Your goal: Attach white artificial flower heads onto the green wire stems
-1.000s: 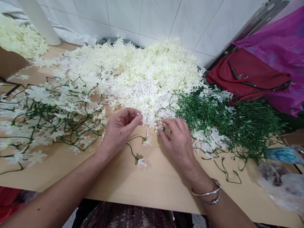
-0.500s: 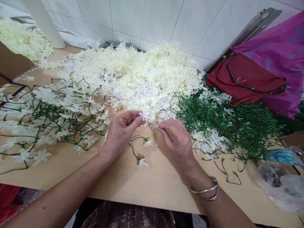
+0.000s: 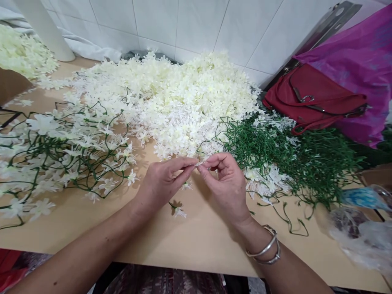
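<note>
Close together above the table, my left hand (image 3: 167, 179) and my right hand (image 3: 226, 181) meet at the fingertips. Between them is a small white artificial flower (image 3: 199, 163), seen nearly edge-on and pinched by my left thumb and fingers. My right thumb and index finger are closed at its other side; whatever small piece they pinch is too hidden to name. Below, a white flower on a green stem (image 3: 179, 212) lies on the table, and another blossom (image 3: 186, 185) shows partly behind my left fingers. A large heap of cream-white blossoms (image 3: 183, 94) lies just beyond my hands.
Green-stemmed white flowers (image 3: 76, 151) pile up at the left. Green plastic stems (image 3: 260, 143) lie to the right, with white stamens (image 3: 269, 179) before them. A red handbag (image 3: 318, 98), purple bag (image 3: 361, 69) and clear plastic bag (image 3: 361, 237) are farther right. Behind stands a tiled wall (image 3: 199, 24).
My right hand has moved left and turned so that its fingertips meet those of my left hand at the flower. My left hand has come slightly lower, and the view has shifted a little.
</note>
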Motion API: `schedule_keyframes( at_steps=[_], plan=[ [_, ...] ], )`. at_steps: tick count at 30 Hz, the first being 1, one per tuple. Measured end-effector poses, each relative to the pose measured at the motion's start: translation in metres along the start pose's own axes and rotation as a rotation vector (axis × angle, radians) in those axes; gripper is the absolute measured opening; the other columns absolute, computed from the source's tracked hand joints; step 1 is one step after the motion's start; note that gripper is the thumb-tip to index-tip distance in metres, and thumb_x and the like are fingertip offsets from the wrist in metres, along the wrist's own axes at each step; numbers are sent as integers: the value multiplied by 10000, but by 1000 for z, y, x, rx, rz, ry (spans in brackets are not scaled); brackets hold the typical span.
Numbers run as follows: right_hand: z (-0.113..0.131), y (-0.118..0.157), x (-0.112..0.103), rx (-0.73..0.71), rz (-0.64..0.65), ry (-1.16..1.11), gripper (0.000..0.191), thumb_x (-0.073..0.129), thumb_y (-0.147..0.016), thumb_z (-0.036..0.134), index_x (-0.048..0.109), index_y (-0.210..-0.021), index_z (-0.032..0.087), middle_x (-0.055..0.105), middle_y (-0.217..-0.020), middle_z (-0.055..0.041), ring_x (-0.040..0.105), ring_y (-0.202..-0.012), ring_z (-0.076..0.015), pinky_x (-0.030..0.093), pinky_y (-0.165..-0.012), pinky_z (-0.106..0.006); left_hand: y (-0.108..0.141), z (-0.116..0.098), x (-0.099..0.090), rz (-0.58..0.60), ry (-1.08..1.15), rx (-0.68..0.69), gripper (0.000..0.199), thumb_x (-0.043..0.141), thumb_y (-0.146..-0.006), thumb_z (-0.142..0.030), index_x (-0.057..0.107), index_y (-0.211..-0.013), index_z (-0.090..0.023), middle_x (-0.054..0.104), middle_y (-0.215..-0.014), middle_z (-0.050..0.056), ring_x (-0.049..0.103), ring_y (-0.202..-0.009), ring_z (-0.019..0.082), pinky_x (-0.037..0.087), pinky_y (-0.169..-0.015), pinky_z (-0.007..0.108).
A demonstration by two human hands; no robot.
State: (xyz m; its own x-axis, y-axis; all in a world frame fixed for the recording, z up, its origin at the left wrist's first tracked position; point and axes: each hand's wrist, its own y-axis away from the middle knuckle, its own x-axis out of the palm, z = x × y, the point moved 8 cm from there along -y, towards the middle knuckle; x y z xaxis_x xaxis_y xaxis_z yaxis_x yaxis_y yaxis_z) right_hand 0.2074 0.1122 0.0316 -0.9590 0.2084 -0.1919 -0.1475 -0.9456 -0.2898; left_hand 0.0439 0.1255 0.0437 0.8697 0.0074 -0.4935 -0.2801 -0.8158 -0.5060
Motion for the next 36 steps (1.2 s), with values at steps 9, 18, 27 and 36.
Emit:
schedule_keyframes(
  at_steps=[9,18,27,36],
  plan=[
    [-7,2,5,135,66,-64,293,751,-894,244,638,-1164,258,712,-830,32,640,-788,-159,494,-798,-338,2,-15,0,-40,-121,236,186,624,-993,-99,701,-1122,-208,830,-988,-6,798,-859,116,597,-762,185],
    [-6,-2,5,149,56,-191,249,760,-870,239,700,-1111,234,720,-807,33,641,-757,-133,515,-794,-309,1,-15,-4,-74,-93,159,153,665,-963,-89,664,-1078,-190,809,-967,-10,790,-816,99,580,-727,154],
    [-7,-2,6,136,132,-125,126,751,-890,237,778,-1012,230,782,-899,-14,691,-825,-159,544,-808,-332,4,-15,-1,-31,-219,256,138,620,-1005,-118,640,-1117,-198,809,-1013,-3,784,-839,120,566,-715,196],
    [3,0,0,9,39,-175,86,799,-864,181,781,-883,262,776,-845,21,689,-810,-145,528,-781,-302,1,-15,-10,-108,21,167,137,686,-937,-68,699,-986,-195,793,-868,-20,750,-747,99,561,-713,179]
  ],
)
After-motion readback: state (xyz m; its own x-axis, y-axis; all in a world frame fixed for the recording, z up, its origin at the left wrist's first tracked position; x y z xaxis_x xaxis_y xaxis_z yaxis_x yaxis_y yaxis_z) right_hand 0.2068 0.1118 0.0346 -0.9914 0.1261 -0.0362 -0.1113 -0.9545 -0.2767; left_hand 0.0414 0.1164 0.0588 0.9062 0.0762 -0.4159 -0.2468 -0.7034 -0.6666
